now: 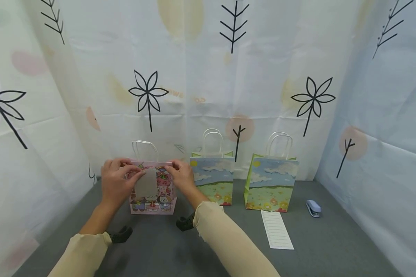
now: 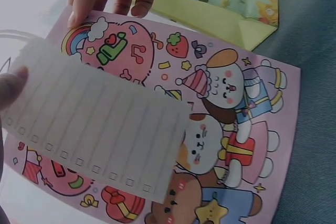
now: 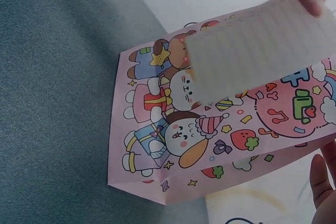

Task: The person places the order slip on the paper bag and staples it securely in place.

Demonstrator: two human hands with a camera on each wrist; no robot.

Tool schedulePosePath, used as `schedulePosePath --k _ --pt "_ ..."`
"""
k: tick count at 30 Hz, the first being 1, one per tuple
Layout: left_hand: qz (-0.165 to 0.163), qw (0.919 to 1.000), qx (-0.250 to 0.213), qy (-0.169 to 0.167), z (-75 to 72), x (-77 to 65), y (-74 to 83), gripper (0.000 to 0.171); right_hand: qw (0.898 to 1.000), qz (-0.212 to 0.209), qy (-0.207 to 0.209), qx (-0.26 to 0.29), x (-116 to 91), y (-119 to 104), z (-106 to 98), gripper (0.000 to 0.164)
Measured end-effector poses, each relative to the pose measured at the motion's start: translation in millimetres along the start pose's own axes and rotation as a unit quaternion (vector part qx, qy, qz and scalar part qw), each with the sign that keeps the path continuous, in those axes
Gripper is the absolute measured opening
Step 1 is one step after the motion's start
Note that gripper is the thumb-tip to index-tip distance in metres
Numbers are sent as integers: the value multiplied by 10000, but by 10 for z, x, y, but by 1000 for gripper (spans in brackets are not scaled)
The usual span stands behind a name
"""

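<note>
One lined slip, long axis upright.

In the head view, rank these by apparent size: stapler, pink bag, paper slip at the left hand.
1. Pink bag, though partly covered
2. Paper slip
3. Stapler, clearly smallest

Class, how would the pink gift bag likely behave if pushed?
The pink gift bag probably feels light, since its walls look like thin paper. Pushed near the top, it might tip, as it stands tall on a shallow base. It seems unlikely to roll, given its flat panels.
</note>
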State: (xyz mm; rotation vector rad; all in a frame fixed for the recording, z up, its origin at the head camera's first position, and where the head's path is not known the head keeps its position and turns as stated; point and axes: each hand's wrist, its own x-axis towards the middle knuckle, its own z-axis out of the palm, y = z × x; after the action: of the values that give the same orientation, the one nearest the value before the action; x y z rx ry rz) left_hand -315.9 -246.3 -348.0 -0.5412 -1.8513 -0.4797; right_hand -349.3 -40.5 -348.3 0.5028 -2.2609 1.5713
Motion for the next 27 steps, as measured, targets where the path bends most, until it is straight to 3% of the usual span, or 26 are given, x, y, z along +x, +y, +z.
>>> schedulePosePath --k 10,17,27 --pt "-297 9992 -192 167 81 146 -49 23 10000 -17 -14 91 -7 -5 -13 16" --pt "-378 9990 -169 -178 101 183 -89 25 10000 22 -44 86 1 6 -8 17" --pt "-671 9941 -488 -696 162 207 -182 25 9999 66 -84 50 14 11 -4 18"
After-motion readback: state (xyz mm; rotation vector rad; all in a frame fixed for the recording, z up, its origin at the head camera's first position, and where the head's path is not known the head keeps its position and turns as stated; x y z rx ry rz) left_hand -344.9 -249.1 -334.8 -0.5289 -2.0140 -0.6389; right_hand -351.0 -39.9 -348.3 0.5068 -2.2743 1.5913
